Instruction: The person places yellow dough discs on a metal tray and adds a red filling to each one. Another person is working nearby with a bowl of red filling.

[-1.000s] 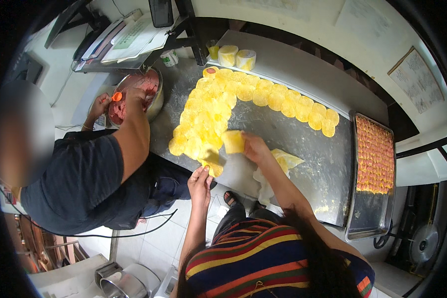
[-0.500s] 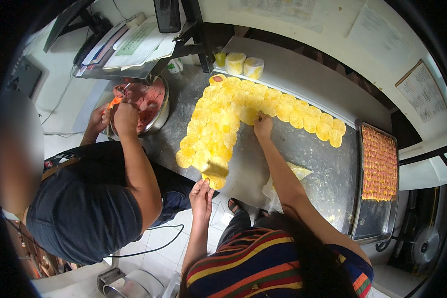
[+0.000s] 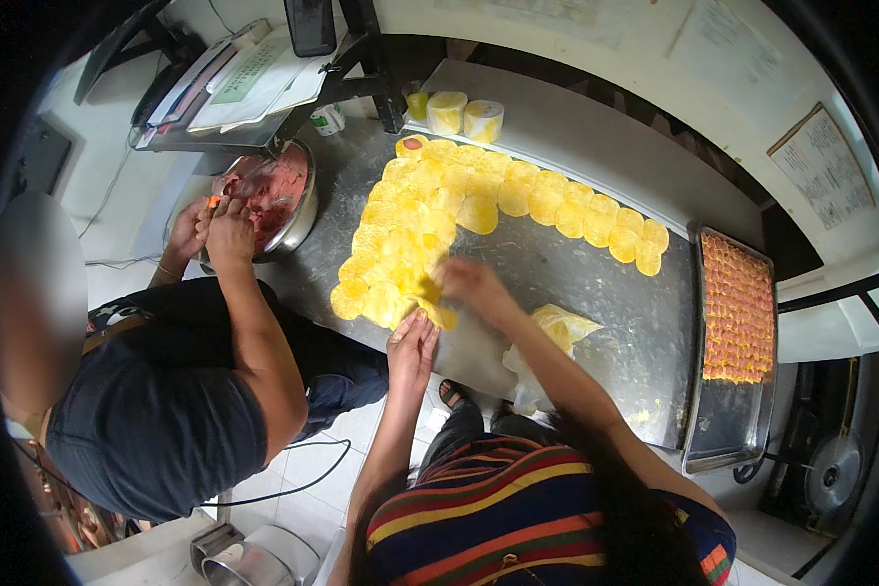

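My left hand [image 3: 413, 347] pinches a small stack of round yellow dough wrappers [image 3: 441, 316] at the near edge of the table. Just above it, my right hand [image 3: 471, 283] is smeared by motion, so its fingers cannot be made out. Both hands are beside a bed of overlapping yellow wrappers [image 3: 391, 230] laid flat on the steel table [image 3: 547, 264]. A row of the same wrappers [image 3: 576, 208] runs from its far end to the right. One wrapper [image 3: 412, 145] at the far left corner carries a dab of pink filling.
At left a co-worker's hands [image 3: 230, 234] hold an orange-handled tool over a metal bowl [image 3: 308, 210] of pink minced filling. A tray [image 3: 693, 430] of filled pieces stands at right. Wrapped wrapper stacks [image 3: 446, 112] sit at the back; a plastic bag [image 3: 527, 376] lies near my right forearm.
My right hand has come back from the row of wrappers toward my left hand. My left hand has moved slightly up and right with its stack. The co-worker's tool has dropped lower.
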Available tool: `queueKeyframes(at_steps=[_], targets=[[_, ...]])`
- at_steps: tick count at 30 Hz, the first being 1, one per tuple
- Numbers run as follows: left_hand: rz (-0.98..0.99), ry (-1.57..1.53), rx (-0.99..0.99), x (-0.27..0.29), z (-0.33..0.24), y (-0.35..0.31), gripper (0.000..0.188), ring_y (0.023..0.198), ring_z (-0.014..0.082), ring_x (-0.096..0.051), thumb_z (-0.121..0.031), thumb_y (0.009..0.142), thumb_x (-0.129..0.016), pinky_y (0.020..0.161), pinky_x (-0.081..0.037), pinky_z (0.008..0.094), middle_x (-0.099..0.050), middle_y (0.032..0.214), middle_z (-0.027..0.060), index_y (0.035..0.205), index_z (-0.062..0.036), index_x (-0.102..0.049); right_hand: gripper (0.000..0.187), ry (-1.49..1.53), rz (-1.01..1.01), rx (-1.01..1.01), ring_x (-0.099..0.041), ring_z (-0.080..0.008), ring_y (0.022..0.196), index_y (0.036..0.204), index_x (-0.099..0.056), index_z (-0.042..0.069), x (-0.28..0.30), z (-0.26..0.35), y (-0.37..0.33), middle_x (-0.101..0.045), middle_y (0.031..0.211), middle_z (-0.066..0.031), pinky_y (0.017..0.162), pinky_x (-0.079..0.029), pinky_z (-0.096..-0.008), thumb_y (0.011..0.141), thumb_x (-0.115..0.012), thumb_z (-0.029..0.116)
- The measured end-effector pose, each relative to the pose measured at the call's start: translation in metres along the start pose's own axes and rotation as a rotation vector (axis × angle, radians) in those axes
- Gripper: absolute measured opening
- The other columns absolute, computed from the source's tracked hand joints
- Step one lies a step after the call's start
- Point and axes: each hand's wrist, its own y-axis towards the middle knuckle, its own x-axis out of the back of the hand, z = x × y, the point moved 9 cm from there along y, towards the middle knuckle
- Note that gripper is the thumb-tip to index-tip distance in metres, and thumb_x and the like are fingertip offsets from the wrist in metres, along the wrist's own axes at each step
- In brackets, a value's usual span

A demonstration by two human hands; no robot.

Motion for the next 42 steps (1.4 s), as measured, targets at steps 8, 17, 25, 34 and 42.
queueKeyframes(at_steps=[8, 17, 25, 34, 42], targets=[[-0.087, 0.073, 0.044, -0.017, 0.016, 0.005, 0.015, 0.080, 0.0089, -0.058, -0.010, 0.085, -0.054, 0.073, -0.050, 0.0217, -0.059, 0.087, 0.0018, 0.098, -0.0029, -0.056, 0.029, 0.381, -0.081, -0.274, -0.057, -0.0155, 0.088, 0.104, -0.053, -0.006, 0.001, -0.033, -0.035, -0.058, 0.098, -0.0087, 0.080, -0.044, -0.0268, 0.084, -0.054, 0.015], [0.000, -0.131, -0.074, 0.005, -0.019, -0.005, 0.018, 0.092, 0.0169, -0.057, -0.009, 0.086, -0.050, 0.079, -0.048, 0.0288, -0.056, 0.100, 0.0067, 0.103, -0.0021, -0.049, 0.032, 0.740, -0.329, 0.011, -0.056, -0.0198, 0.093, 0.111, -0.048, -0.005, 0.050, -0.009, 0.046, -0.056, 0.105, -0.0123, 0.077, -0.046, -0.0323, 0.083, -0.054, 0.011], [0.007, -0.111, -0.053, 0.021, -0.016, -0.012, 0.022, 0.095, 0.0191, -0.057, -0.012, 0.087, -0.049, 0.082, -0.048, 0.0308, -0.055, 0.105, 0.0087, 0.107, -0.0013, -0.047, 0.033, -0.819, -0.743, 0.155, -0.060, -0.0285, 0.074, 0.101, -0.061, 0.007, 0.110, -0.025, 0.059, -0.061, 0.084, -0.0162, 0.065, -0.046, -0.0359, 0.068, -0.059, 0.006], [0.051, -0.094, -0.004, 0.014, -0.007, -0.006, 0.024, 0.097, 0.0192, -0.056, -0.011, 0.087, -0.048, 0.081, -0.048, 0.0308, -0.054, 0.108, 0.0086, 0.109, -0.0018, -0.046, 0.032, -0.982, -0.884, 0.362, -0.054, -0.0365, 0.082, 0.096, -0.060, 0.001, 0.084, 0.012, 0.028, -0.056, 0.092, -0.0195, 0.075, -0.045, -0.0400, 0.064, -0.057, 0.001], [0.168, 0.236, -0.125, -0.009, -0.011, 0.001, 0.028, 0.095, 0.0143, -0.054, -0.018, 0.088, -0.049, 0.080, -0.045, 0.0271, -0.055, 0.107, 0.0053, 0.112, -0.0032, -0.050, 0.032, 0.106, -0.121, -0.148, -0.054, -0.0166, 0.096, 0.110, -0.052, 0.000, -0.006, -0.021, -0.013, -0.056, 0.106, -0.0083, 0.078, -0.045, -0.0281, 0.084, -0.054, 0.018]])
